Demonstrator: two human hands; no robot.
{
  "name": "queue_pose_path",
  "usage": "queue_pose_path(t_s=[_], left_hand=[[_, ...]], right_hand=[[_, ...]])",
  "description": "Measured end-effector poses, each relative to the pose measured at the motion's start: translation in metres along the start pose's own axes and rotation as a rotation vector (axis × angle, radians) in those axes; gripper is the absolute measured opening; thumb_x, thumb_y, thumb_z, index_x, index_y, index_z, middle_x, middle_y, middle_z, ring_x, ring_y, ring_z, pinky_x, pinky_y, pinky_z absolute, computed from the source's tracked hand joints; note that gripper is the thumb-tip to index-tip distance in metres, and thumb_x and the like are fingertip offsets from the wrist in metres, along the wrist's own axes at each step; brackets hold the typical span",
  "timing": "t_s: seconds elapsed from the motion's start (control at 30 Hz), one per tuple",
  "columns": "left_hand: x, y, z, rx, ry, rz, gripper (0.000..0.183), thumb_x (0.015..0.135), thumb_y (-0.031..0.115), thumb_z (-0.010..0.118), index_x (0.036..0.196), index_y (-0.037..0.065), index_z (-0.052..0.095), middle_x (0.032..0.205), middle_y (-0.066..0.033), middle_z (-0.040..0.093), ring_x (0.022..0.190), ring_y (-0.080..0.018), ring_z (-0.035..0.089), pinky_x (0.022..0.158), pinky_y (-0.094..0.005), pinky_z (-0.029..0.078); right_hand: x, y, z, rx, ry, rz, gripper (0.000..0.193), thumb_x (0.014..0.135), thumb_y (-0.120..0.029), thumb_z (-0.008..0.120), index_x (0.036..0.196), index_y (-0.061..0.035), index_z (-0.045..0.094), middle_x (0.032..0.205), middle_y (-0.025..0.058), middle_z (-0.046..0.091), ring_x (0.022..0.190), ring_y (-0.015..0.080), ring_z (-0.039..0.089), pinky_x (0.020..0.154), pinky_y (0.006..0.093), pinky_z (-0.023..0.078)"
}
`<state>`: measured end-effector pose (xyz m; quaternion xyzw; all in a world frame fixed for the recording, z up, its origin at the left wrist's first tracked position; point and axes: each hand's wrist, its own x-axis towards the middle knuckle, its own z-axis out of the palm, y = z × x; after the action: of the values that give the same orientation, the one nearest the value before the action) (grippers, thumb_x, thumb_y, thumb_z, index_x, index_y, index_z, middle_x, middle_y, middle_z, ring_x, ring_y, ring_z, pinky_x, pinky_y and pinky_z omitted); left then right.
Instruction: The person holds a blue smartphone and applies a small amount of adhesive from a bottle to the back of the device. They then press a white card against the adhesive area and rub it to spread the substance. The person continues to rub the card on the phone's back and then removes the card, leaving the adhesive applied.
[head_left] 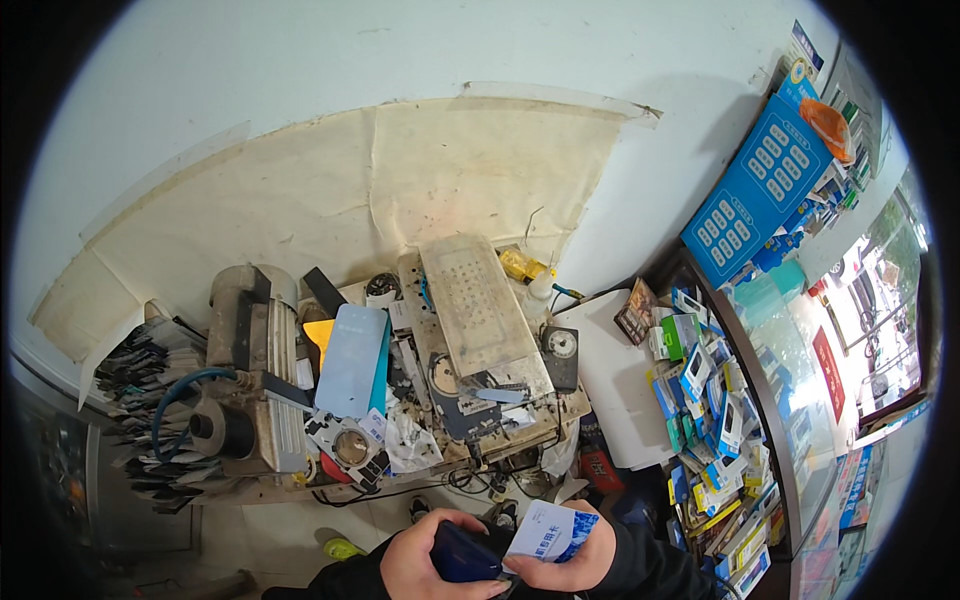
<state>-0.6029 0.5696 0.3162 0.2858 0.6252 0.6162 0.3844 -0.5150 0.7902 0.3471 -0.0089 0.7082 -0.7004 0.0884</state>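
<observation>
At the bottom edge of the head view both my hands are close together. My left hand [418, 562] grips a dark blue flat object [466, 556], like a small case or phone. My right hand [572, 560] holds a small white and blue box [548, 531] against that dark object. Both forearms wear black sleeves. The hands are below the front edge of a cluttered workbench [420, 480], apart from anything on it.
On the bench stand a grey pump-like machine [250, 370] with a blue hose, a light blue flat pack [350, 360], a worn perforated plate device [480, 310] and a gauge [561, 345]. Racks of small packaged goods [710, 420] fill the right. A blue board [760, 190] hangs upper right.
</observation>
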Motion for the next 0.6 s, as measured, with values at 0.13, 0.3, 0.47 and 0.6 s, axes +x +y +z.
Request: queue_pose_path(t_s=[0.13,0.3,0.47,0.6], left_hand=[[0.000,0.000,0.000,-0.078,-0.016,-0.084,0.064,0.076,0.028,0.087,0.121,0.003,0.048,0.098,-0.0116,0.060,0.081,-0.0182,0.066,0.071,-0.0374,0.053],[0.002,0.003,0.001,0.123,0.019,0.039,0.065,0.076,0.033,0.087,0.120,0.003,0.051,0.098,-0.0107,0.060,0.091,-0.0185,0.063,0.077,-0.0385,0.051],[0.001,0.009,0.002,-0.064,0.036,-0.208,0.066,0.071,0.025,0.089,0.121,0.003,0.053,0.105,-0.0057,0.060,0.098,-0.0138,0.060,0.086,-0.0315,0.047],[0.002,0.010,0.001,-0.112,0.048,-0.290,0.070,0.067,0.022,0.092,0.122,0.002,0.053,0.106,-0.0040,0.060,0.100,-0.0117,0.059,0.090,-0.0279,0.046]], right_hand=[[0.003,0.005,-0.002,-0.085,-0.027,-0.107,0.017,0.084,-0.009,0.075,0.095,-0.0008,0.066,0.076,0.0072,0.069,0.059,0.0150,0.066,0.053,0.0276,0.048],[0.001,0.001,-0.002,-0.022,-0.005,0.037,0.015,0.079,-0.008,0.077,0.088,-0.0012,0.067,0.072,0.0075,0.069,0.061,0.0169,0.067,0.054,0.0297,0.048],[0.001,-0.003,0.004,0.056,0.058,0.104,0.015,0.080,-0.009,0.077,0.090,-0.0012,0.068,0.075,0.0077,0.069,0.065,0.0156,0.068,0.057,0.0287,0.049],[0.003,0.001,0.007,-0.040,0.079,-0.014,0.014,0.082,-0.009,0.076,0.091,-0.0012,0.068,0.076,0.0072,0.070,0.067,0.0149,0.067,0.059,0.0285,0.049]])
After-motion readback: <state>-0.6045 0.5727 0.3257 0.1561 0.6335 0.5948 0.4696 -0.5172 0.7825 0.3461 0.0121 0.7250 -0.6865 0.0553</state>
